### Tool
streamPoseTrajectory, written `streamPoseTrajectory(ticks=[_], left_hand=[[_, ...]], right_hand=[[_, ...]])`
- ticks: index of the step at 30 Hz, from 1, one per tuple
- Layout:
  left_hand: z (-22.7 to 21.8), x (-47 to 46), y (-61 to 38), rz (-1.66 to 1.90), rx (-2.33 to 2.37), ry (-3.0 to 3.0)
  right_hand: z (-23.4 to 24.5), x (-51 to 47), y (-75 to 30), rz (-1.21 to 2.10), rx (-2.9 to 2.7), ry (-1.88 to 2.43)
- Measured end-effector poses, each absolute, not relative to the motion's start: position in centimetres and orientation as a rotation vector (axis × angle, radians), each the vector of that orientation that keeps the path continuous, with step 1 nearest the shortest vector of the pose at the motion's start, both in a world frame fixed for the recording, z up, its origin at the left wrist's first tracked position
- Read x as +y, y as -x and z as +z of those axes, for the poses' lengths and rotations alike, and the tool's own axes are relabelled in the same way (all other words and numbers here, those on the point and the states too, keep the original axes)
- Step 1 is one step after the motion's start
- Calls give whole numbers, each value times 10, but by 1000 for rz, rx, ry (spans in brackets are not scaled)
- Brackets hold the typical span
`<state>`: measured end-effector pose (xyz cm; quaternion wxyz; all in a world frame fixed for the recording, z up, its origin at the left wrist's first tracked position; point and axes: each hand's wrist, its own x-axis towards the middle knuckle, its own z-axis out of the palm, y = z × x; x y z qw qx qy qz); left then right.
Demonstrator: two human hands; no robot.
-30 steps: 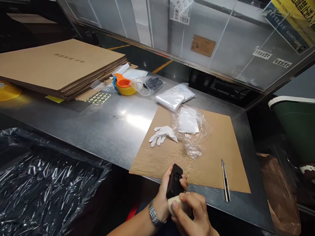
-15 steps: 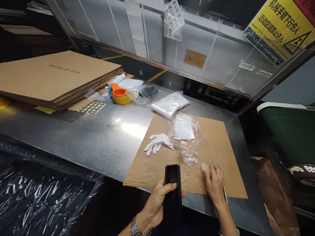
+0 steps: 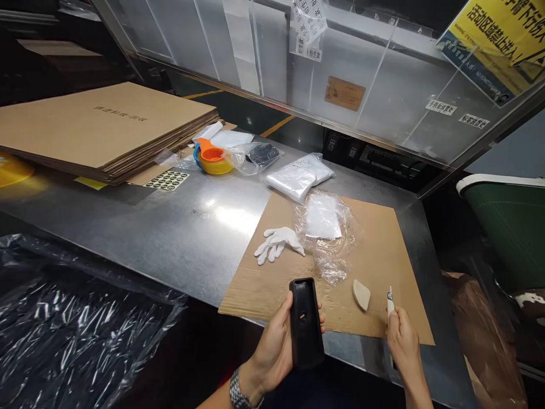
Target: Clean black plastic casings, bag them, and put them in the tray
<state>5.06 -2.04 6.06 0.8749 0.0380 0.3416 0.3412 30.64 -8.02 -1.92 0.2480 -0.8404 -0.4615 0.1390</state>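
Observation:
My left hand (image 3: 275, 346) is closed around a black hollow plastic casing (image 3: 307, 332), tilted with its open side facing me. My right hand (image 3: 402, 338) grips a slim white-handled tool with a narrow metal tip (image 3: 390, 304), like a craft knife, pointing away from me over the right part of the cardboard sheet (image 3: 255, 295). Between the hands a beige wedge-shaped pad (image 3: 361, 295) lies on the cardboard, touched by neither. Beyond the casing are a white glove (image 3: 279, 243) and a crumpled clear plastic bag (image 3: 334, 267) with a white sheet (image 3: 322, 217) in it.
At the back of the metal table (image 3: 204, 238) lie a wrapped white packet (image 3: 298, 176), orange and yellow tape rings (image 3: 215, 159), a bag with a dark item (image 3: 259, 156) and a sticker sheet (image 3: 167, 180). Stacked cardboard (image 3: 110, 125) occupies the left; a clear partition (image 3: 268, 57) stands behind.
My right hand has left the beige pad, moved right, and now shows the slim tool in its grip. The casing has turned so its inside shows. The view has shifted slightly.

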Motion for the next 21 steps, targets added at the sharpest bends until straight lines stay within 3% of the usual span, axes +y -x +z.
streamPoseTrajectory(ticks=[6, 8, 14, 18, 21], left_hand=[[57, -10, -48, 823, 850, -69], [59, -6, -48, 873, 827, -38], [69, -2, -48, 972, 856, -7], [70, -4, -48, 1076, 860, -31], [69, -4, -48, 1131, 836, -90]], right_hand=[[41, -99, -225, 971, -1427, 1689], [52, -104, -207, 955, -1588, 1559], [55, -106, -186, 494, -1967, 1543], [58, -106, -178, 621, -1981, 1595], [63, -107, -171, 894, -1843, 1616]])
